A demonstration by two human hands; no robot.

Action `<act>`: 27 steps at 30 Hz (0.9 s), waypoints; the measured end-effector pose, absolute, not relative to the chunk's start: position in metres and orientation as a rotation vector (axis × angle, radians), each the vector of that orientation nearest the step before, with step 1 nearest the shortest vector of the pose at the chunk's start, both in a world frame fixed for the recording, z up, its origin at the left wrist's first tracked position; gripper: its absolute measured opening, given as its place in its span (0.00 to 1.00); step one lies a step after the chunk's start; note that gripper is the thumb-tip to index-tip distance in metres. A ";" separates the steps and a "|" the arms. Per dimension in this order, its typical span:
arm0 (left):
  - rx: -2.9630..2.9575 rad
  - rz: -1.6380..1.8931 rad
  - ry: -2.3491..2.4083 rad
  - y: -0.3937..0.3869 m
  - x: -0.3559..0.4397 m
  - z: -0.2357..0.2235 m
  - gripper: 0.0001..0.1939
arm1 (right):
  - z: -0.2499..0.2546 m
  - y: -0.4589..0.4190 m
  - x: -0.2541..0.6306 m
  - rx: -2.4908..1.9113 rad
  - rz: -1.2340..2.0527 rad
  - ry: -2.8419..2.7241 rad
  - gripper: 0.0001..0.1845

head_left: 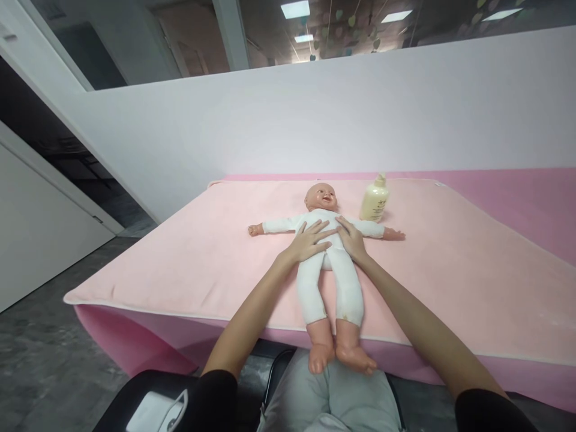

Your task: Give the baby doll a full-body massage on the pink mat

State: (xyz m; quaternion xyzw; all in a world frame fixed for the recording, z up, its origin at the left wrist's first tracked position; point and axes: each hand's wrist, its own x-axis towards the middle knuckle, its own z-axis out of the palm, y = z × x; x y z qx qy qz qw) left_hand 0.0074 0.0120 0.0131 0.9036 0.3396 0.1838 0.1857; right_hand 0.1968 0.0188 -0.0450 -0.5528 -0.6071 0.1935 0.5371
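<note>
Left hand [310, 242] and right hand [353, 241] lie flat, fingers extended, gripping nothing, on the torso of a doll [324, 216] beneath them; a bottle [374, 201] stands beyond the right. Torso contact is made; how much remains cannot be told.

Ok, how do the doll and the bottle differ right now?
Pose: the doll lies on its back, arms spread; the bottle stands upright.
Size: the doll is much larger than the bottle.
Colour: the doll's torso is white, while the bottle is pale yellow.
Contact: the left hand and right hand rest on the doll; neither touches the bottle.
Both are on the pink blanket.
</note>
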 end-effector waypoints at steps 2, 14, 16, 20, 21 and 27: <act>2.478 0.524 1.090 0.016 0.010 0.012 0.30 | -0.044 0.018 0.197 -1.338 0.428 -1.464 0.24; 2.121 1.018 1.343 0.046 0.003 -0.022 0.39 | -0.013 -0.015 0.174 -1.038 0.248 -1.837 0.14; 2.102 1.154 1.285 0.049 0.002 -0.026 0.34 | -0.012 -0.016 0.174 -1.022 0.349 -1.914 0.14; 2.043 1.315 1.232 0.053 0.003 -0.033 0.27 | -0.013 -0.010 0.182 -1.096 0.433 -2.123 0.18; 2.028 1.338 1.233 0.054 0.003 -0.034 0.27 | -0.013 -0.008 0.183 -1.147 0.426 -2.155 0.20; 2.121 1.366 1.186 0.043 0.000 -0.027 0.28 | -0.019 0.006 0.189 -1.498 0.374 -2.046 0.29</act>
